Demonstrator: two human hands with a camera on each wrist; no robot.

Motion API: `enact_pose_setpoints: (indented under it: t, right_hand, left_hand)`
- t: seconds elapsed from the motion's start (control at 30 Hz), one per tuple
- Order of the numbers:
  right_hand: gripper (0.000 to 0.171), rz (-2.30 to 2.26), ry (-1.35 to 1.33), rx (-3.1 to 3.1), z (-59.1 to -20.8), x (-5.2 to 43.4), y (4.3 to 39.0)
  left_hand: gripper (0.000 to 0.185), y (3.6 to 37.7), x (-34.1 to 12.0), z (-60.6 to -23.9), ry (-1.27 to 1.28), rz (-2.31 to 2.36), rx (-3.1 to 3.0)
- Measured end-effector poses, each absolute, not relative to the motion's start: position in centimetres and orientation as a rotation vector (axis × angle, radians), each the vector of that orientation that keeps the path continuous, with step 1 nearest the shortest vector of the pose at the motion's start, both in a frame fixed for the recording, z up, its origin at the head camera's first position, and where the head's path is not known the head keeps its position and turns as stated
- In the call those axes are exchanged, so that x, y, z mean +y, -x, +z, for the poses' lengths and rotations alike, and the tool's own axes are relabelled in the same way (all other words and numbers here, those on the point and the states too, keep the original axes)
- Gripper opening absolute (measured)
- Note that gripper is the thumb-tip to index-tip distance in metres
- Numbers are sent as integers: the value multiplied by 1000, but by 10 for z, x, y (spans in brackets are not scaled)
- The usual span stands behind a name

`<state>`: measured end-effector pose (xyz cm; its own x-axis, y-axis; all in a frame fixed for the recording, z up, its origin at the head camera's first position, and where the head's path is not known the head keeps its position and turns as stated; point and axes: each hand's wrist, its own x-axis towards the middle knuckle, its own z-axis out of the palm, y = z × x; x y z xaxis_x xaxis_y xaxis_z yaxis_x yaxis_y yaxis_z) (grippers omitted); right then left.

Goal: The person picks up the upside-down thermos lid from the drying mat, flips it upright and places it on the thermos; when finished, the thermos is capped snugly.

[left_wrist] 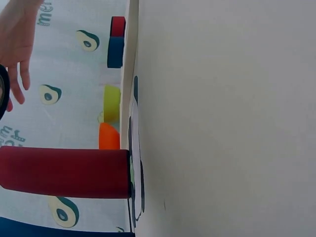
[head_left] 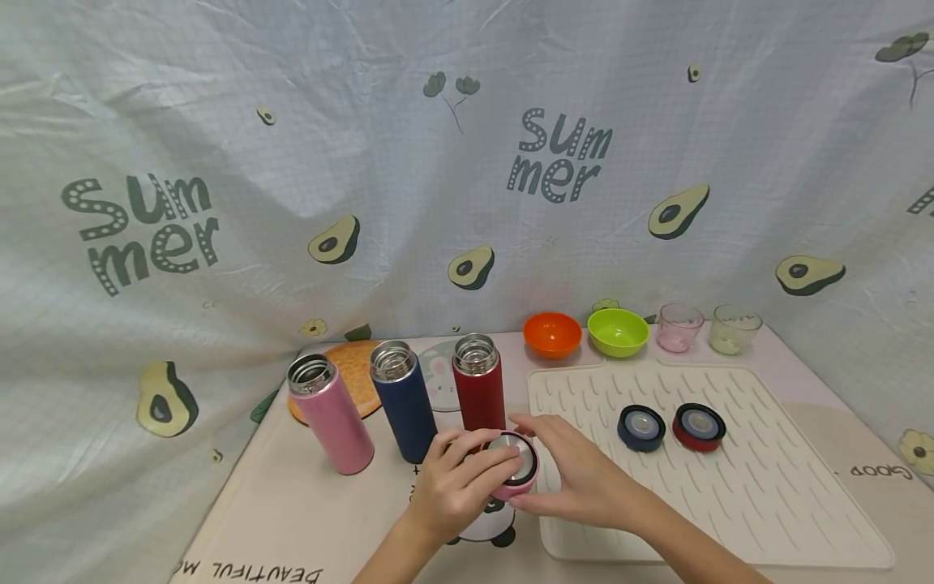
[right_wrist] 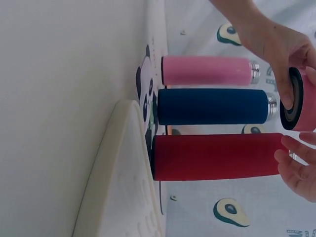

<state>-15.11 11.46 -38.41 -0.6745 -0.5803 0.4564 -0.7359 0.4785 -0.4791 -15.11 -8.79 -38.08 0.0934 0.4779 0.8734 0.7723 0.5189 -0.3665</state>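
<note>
My left hand (head_left: 454,491) grips a round pink lid (head_left: 521,488) with a black ring and a silvery disc, its fingers lying across the disc. On the lid's right side is my right hand (head_left: 584,474), thumb and fingers spread around it. The right wrist view shows the right fingers (right_wrist: 296,165) loosely bent just below the lid; whether they touch it I cannot tell. Behind the hands stand three upright flasks with bare steel necks: a red flask (head_left: 481,397), a dark blue flask (head_left: 410,414) and a pink flask (head_left: 339,430).
To the right lies a cream ridged mat (head_left: 730,515) bearing a blue lid (head_left: 641,428) and a red lid (head_left: 698,427). Along the back stand an orange bowl (head_left: 552,345), a green bowl (head_left: 618,337), a pink glass (head_left: 679,331) and a yellowish glass (head_left: 733,331), before a printed curtain.
</note>
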Motion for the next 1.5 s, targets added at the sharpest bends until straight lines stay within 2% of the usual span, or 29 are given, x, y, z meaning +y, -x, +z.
enact_pose_setpoints:
  t: [0.23,0.7,0.93,1.17,1.27,1.5]
  right_hand:
    - [65,1012,-1196,-2416,-382,109,152]
    - [61,1083,-1234,-2367,-381,99,157]
    - [63,1108,-1161,-2404,-376,91,162]
    - [67,1134,-1057,-2511,-366,78,163]
    - [65,1155,-1072,-2515,-361,71,164]
    - [65,1108,-1178,-2425,-349,48,169]
  left_hand:
    - [19,149,-89,-376,1120,-300,-1525]
    - [15,147,-103,-383,1034,-314,-1644]
    - [39,144,-144,-388,849,-378,-1845]
    - [70,147,-201,-376,460,-492,-1874]
    - [82,149,-222,-376,306,-603,-1930]
    - [97,166,-248,-390,57,-1068,-2098]
